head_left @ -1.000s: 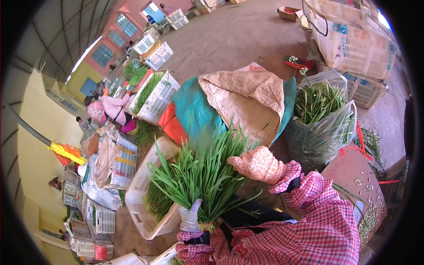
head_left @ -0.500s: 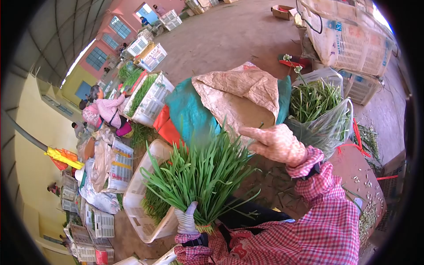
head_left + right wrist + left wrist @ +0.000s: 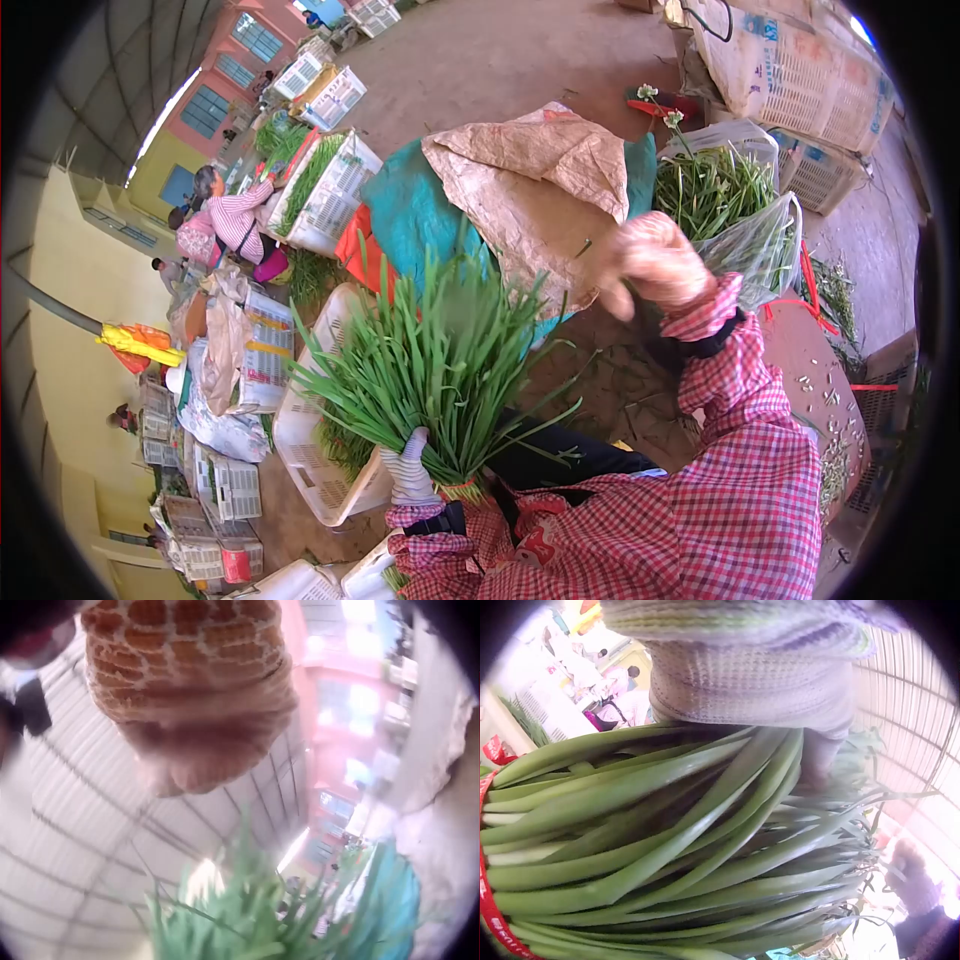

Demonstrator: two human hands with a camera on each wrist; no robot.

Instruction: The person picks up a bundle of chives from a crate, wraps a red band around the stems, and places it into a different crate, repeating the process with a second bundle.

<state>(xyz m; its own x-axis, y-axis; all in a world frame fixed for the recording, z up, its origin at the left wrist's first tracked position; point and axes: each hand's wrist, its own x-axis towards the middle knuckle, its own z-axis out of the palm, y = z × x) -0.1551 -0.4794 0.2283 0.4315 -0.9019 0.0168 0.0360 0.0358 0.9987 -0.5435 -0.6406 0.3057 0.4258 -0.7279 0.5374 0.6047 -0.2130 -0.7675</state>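
My left hand (image 3: 408, 468), in a striped knit glove, grips a big bunch of garlic chives (image 3: 430, 370) close to its base. A red printed band (image 3: 493, 919) binds the stems, and the long leaves fan out away from me. The gloved fingers (image 3: 750, 690) lie across the leaves in the left wrist view, the far side of the grip hidden. My right hand (image 3: 655, 265), in an orange-and-white patterned glove, is raised right of the leaf tips and blurred. Its fingers (image 3: 195, 761) bend loosely with nothing visible between them, above the leaves in the right wrist view.
A white crate (image 3: 300, 450) with more greens stands left of the bunch. Ahead lies a brown sack (image 3: 530, 170) over teal cloth (image 3: 410, 205). A plastic bag (image 3: 765, 250) of cut greens is at the right. Several people sit among crates at the far left.
My right hand has moved from beside the leaf tips up and to the right, its pointing finger now bent down. The left hand keeps hold of the bunch, which shifts slightly left.
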